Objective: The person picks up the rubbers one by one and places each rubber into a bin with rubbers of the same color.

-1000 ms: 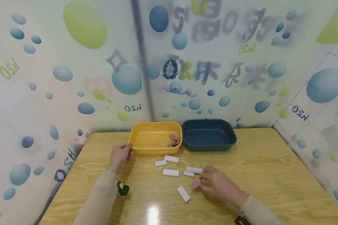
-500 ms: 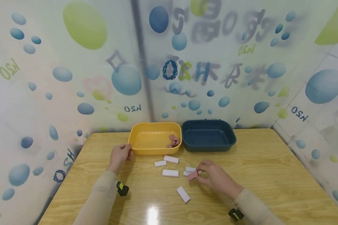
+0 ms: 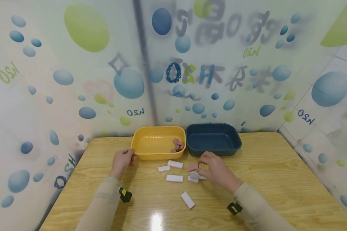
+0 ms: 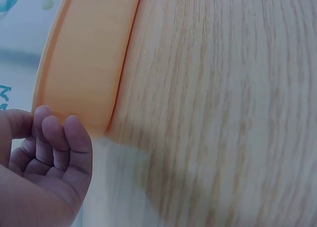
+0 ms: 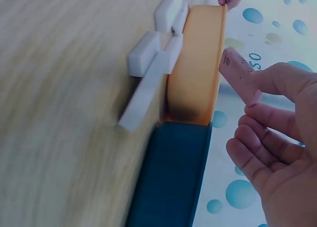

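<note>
In the head view my right hand [image 3: 219,170] pinches a small pink block [image 3: 193,167] between thumb and index finger, its other fingers loosely bent. Dark printed marks show on the pink block [image 5: 240,74] in the right wrist view. It is held above the table, overlapping a small group of white blocks [image 3: 193,179] in the head view. At the near left corner of the yellow basin [image 3: 150,156], my left hand [image 3: 123,162] grips the rim between thumb and fingers. Several pink pieces [image 3: 177,146] lie in that basin's right end.
A dark blue basin [image 3: 214,153] stands right beside the yellow one, against the patterned wall curtain. More white blocks lie in front: a long one [image 3: 174,178], a slanted one [image 3: 188,200] nearer me, and two [image 3: 175,164] close to the yellow basin.
My right hand has carried the pink block away from me and slightly left, from beside the white blocks to over them, toward the basins. My left hand has stayed at the yellow basin's rim.
</note>
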The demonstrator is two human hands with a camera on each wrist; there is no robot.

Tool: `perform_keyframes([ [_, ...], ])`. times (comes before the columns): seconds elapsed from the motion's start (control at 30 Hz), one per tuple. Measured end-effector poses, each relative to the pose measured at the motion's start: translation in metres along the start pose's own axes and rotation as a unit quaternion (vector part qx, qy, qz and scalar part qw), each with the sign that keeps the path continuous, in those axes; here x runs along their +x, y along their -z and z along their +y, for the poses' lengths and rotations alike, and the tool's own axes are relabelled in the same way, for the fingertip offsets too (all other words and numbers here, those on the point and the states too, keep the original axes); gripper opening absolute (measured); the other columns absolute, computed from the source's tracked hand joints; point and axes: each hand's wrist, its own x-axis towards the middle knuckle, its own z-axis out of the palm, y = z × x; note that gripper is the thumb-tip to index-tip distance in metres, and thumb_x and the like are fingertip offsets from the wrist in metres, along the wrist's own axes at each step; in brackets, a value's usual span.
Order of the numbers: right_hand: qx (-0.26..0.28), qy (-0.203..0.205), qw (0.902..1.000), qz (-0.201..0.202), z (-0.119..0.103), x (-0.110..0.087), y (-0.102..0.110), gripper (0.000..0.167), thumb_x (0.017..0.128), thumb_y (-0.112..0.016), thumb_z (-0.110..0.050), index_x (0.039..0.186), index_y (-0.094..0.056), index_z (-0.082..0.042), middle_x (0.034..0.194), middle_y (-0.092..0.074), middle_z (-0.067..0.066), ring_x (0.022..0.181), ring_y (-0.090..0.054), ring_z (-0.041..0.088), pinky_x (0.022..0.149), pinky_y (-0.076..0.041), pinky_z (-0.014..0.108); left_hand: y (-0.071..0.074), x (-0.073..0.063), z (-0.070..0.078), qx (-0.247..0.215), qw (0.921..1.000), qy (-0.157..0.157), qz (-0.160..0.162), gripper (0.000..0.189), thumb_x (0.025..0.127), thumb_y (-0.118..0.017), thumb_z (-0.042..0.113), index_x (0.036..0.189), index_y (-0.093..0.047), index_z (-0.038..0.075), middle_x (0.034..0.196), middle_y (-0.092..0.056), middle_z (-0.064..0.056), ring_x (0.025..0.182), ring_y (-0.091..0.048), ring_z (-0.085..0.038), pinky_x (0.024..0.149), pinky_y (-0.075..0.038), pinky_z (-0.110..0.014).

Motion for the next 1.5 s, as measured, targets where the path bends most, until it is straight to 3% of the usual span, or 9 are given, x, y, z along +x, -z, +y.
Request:
perform_keyframes([
  [0.17, -0.002, 0.012, 0.9995, 0.030, 0.002, 0.011, -0.001, 0.013, 0.081, -0.084, -0.007, 0.088, -0.073, -0.005, 0.087, -0.061, 0.003, 0.078, -0.059, 0.020, 0.069, -0.054, 0.030, 0.000, 0.002, -0.001, -0.002, 1.0000, 0.002, 0.003, 0.034, 0.108, -0.051, 0.024, 0.105, -0.066, -0.006, 0.073, -0.062, -0.002, 0.063, -0.059, -0.011, 0.062, -0.056, -0.026],
  [0.57, 0.001, -0.005, 0.9989, 0.048, -0.003, 0.035, -0.004, 0.010, 0.083, -0.083, -0.008, 0.088, -0.076, -0.004, 0.087, -0.062, 0.006, 0.078, -0.059, 0.020, 0.070, -0.055, 0.033, 0.000, -0.001, 0.001, 0.005, 1.0000, 0.004, -0.002, 0.035, 0.109, -0.049, 0.024, 0.108, -0.066, -0.007, 0.075, -0.061, -0.002, 0.064, -0.058, -0.010, 0.062, -0.056, -0.025],
  [1.0, 0.018, -0.076, 0.9969, 0.013, -0.005, 0.054, -0.011, 0.011, 0.089, -0.080, -0.015, 0.091, -0.076, -0.005, 0.090, -0.060, 0.003, 0.083, -0.059, 0.023, 0.076, -0.054, 0.037, -0.001, -0.001, -0.001, 0.000, 1.0000, 0.001, 0.001, 0.035, 0.108, -0.050, 0.023, 0.108, -0.066, -0.009, 0.072, -0.061, -0.001, 0.062, -0.058, -0.010, 0.061, -0.056, -0.025],
  [1.5, 0.034, -0.094, 0.9946, 0.027, 0.006, 0.067, -0.031, 0.012, 0.089, -0.080, -0.013, 0.090, -0.076, -0.002, 0.090, -0.063, 0.010, 0.082, -0.060, 0.023, 0.076, -0.056, 0.038, -0.002, -0.002, 0.001, 0.004, 1.0000, 0.000, 0.004, 0.034, 0.108, -0.050, 0.023, 0.106, -0.066, -0.008, 0.072, -0.061, -0.002, 0.060, -0.058, -0.010, 0.061, -0.056, -0.026],
])
